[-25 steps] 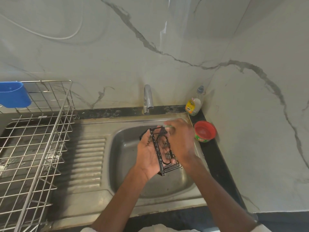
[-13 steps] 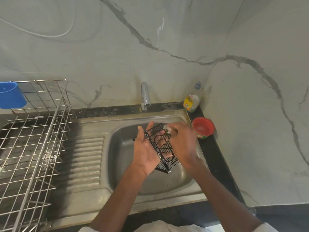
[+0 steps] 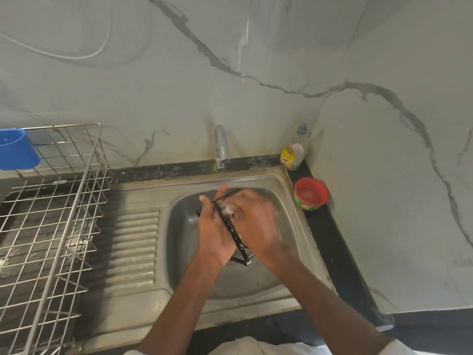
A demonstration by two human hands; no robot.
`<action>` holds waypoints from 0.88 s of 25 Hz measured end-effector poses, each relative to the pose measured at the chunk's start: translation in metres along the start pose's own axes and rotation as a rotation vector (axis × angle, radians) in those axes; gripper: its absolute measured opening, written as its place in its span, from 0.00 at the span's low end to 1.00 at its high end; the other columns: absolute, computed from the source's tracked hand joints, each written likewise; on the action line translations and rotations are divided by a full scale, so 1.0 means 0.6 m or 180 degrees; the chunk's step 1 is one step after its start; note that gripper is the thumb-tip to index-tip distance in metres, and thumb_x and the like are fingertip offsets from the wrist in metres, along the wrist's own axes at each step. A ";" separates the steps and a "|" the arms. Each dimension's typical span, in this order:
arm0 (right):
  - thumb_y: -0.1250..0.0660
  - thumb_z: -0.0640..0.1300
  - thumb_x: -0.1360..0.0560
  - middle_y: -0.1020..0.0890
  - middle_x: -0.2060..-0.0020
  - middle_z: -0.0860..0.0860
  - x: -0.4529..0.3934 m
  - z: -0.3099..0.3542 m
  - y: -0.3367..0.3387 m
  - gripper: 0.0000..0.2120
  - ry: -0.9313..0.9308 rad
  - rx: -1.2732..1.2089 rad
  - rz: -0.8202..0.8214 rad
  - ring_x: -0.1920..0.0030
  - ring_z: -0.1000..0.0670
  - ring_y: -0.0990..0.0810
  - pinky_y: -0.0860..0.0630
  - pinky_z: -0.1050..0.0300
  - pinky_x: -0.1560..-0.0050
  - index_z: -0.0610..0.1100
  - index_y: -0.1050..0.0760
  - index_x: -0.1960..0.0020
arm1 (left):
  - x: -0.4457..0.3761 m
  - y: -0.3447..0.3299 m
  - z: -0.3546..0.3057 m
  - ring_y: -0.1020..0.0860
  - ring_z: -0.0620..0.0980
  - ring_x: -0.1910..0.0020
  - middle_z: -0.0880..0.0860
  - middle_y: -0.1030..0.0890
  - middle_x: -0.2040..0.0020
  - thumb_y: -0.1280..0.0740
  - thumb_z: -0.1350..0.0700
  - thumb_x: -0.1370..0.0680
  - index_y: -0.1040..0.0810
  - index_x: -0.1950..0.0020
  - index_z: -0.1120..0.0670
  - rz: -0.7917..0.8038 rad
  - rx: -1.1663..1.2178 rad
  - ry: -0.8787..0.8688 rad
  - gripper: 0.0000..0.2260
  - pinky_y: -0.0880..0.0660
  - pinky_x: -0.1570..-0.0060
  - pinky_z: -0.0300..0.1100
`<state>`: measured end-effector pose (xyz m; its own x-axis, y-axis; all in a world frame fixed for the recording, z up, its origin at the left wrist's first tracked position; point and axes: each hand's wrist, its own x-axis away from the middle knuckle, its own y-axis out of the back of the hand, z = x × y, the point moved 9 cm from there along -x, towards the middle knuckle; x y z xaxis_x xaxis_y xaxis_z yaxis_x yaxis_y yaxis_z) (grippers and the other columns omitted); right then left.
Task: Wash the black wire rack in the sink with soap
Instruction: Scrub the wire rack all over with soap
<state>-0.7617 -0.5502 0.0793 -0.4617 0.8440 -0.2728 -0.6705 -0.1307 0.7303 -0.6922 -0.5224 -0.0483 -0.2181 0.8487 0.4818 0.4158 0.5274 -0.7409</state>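
Over the steel sink [image 3: 302,242], the black wire rack [image 3: 236,235] runs from 11 to 5 o'clock, gripped between the left hand [image 3: 217,233] and the blurred, sudsy right hand [image 3: 256,221].

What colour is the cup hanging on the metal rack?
Blue cup, clearest in the head view.

Two bare forearms are seen entering from the lower edge of the head view. The left hand [image 3: 217,234] and right hand [image 3: 256,226] are ungloved; no rings, watch or bands are seen. A white garment is visible at the bottom edge, with white sleeve edges at both lower corners.
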 end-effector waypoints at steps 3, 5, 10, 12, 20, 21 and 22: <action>0.33 0.36 0.23 0.15 0.54 0.48 -0.026 -0.038 0.017 0.12 -0.0294 0.0193 -0.0172 0.57 0.50 0.17 0.20 0.58 0.57 0.46 0.14 0.46 | 0.001 -0.006 0.004 0.16 0.55 0.39 0.55 0.16 0.33 0.50 0.32 0.15 0.28 0.20 0.46 0.0052 -0.0217 -0.0015 0.30 0.17 0.51 0.54; 0.35 0.43 0.22 0.16 0.56 0.50 -0.013 -0.006 -0.005 0.12 0.0122 0.0270 0.0053 0.60 0.51 0.19 0.21 0.58 0.60 0.47 0.13 0.47 | 0.000 -0.004 0.005 0.14 0.55 0.41 0.57 0.15 0.36 0.49 0.33 0.14 0.28 0.20 0.47 0.0031 -0.0059 -0.0016 0.30 0.17 0.50 0.52; 0.29 0.28 0.27 0.15 0.53 0.50 0.024 -0.094 0.029 0.17 -0.0316 0.0137 -0.0312 0.56 0.52 0.16 0.18 0.57 0.56 0.47 0.13 0.49 | -0.010 0.006 -0.004 0.17 0.61 0.41 0.59 0.17 0.38 0.51 0.29 0.16 0.27 0.21 0.46 0.0110 -0.0009 0.0050 0.33 0.23 0.42 0.64; 0.29 0.27 0.27 0.15 0.54 0.52 0.052 -0.067 0.015 0.17 0.0061 0.0019 -0.0110 0.57 0.55 0.17 0.19 0.59 0.57 0.47 0.13 0.50 | -0.011 0.011 0.001 0.20 0.64 0.36 0.63 0.20 0.34 0.51 0.28 0.17 0.26 0.21 0.52 -0.0014 0.0024 0.0076 0.37 0.23 0.40 0.61; 0.35 0.38 0.23 0.17 0.56 0.49 0.049 -0.036 0.010 0.10 0.0261 0.0155 -0.0264 0.61 0.49 0.18 0.22 0.58 0.66 0.42 0.14 0.55 | -0.014 0.012 -0.008 0.14 0.59 0.47 0.62 0.14 0.44 0.55 0.24 0.19 0.22 0.28 0.58 0.0056 -0.0090 0.0053 0.44 0.17 0.49 0.51; 0.33 0.34 0.24 0.17 0.56 0.50 0.073 -0.043 0.009 0.10 0.0247 0.0151 -0.0222 0.61 0.50 0.18 0.22 0.59 0.65 0.43 0.13 0.53 | -0.015 0.013 -0.014 0.14 0.60 0.45 0.63 0.14 0.41 0.56 0.24 0.20 0.23 0.26 0.58 0.0111 -0.0051 0.0053 0.45 0.19 0.47 0.53; 0.30 0.30 0.25 0.17 0.55 0.52 0.092 -0.054 0.013 0.13 0.0095 0.0143 -0.0184 0.60 0.53 0.18 0.22 0.63 0.62 0.45 0.13 0.51 | -0.017 0.017 -0.018 0.15 0.60 0.44 0.64 0.15 0.41 0.55 0.23 0.21 0.23 0.25 0.57 0.0129 -0.0023 0.0047 0.45 0.20 0.45 0.55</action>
<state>-0.8113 -0.5214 0.0494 -0.4406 0.8335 -0.3335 -0.6701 -0.0581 0.7400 -0.6764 -0.5259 -0.0556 -0.1877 0.8688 0.4583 0.4305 0.4922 -0.7566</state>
